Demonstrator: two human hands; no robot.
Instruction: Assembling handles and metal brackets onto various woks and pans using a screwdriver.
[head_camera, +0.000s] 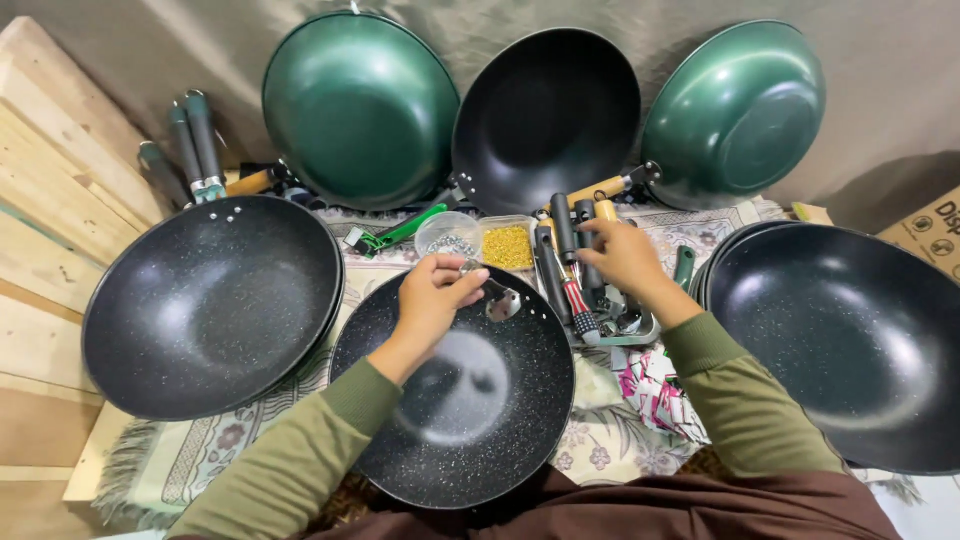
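Observation:
A black speckled wok (470, 420) lies in front of me on a patterned cloth. My left hand (432, 295) rests on its far rim, fingers closed on a small metal handle bracket (497, 297). My right hand (622, 255) reaches into a pile of black pan handles (562, 240) beside the wok and grips one of them. A red-handled screwdriver (577, 305) lies in that pile, just below my right hand.
Stacked black woks sit at left (200, 310) and right (850, 340). Two green woks (360, 105) (735, 110) and a black one (545, 115) lean against the back wall. Small tubs of metal parts (447, 235) and yellow pieces (508, 245) stand behind the wok. Wooden planks (50, 190) border the left.

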